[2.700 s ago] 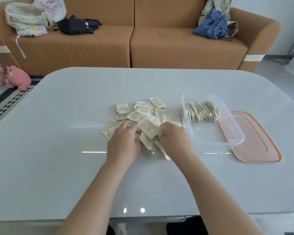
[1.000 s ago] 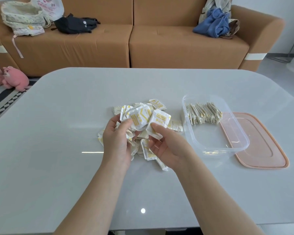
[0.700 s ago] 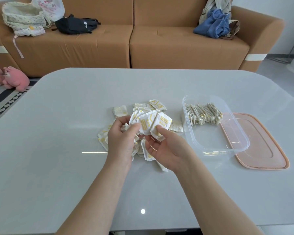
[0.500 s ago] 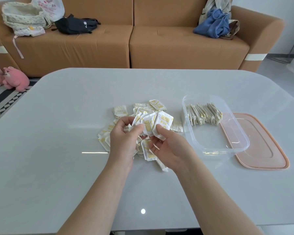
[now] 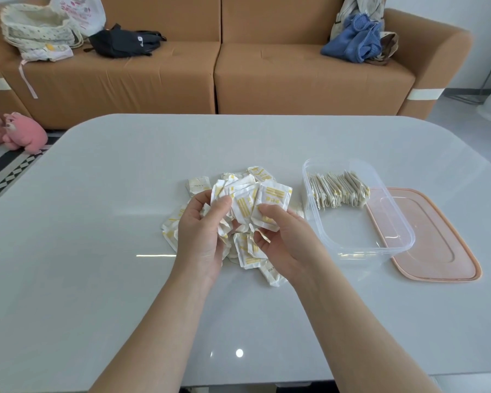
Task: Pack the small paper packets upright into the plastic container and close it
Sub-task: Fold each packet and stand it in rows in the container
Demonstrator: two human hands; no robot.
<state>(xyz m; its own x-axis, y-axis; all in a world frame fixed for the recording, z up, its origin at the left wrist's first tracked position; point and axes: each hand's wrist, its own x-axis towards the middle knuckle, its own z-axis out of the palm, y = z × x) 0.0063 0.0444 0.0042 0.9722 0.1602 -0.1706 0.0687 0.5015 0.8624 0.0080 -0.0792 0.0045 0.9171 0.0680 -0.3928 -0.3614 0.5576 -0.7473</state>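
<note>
On my feed the left hand [image 5: 201, 231] and the right hand [image 5: 284, 239] are both raised a little above the middle of the pale grey table [image 5: 97, 251]. Together they grip a fanned bunch of small white paper packets [image 5: 250, 199] with yellow print. The left hand's fingers curl round the left side of the bunch, thumb on its front. The right hand pinches the right side, with its thumb pressed on the face of the rightmost packet and its fingers behind. Under and around the hands I see a loose pile of the same packets [image 5: 247, 253] lying flat on the table, some of them crumpled. One packet lies a little apart at the pile's far left.

Just right of the pile stands the clear rectangular plastic container [image 5: 360, 249], open. A row of packets [image 5: 338, 191] stands on edge across its far end, packed side by side. The pale pink plastic lid [image 5: 437, 251] lies flat on the table to the container's right. The container overlaps the lid's left edge in my view, and I cannot tell whether it rests on it.

Beyond the table is a tan sofa [image 5: 267, 80]. A white fabric bag [image 5: 37, 32] and a black bag [image 5: 122, 42] sit at its left end and a blue cloth [image 5: 352, 43] at its right. A pink plush toy [image 5: 23, 131] lies on the floor at far left.
</note>
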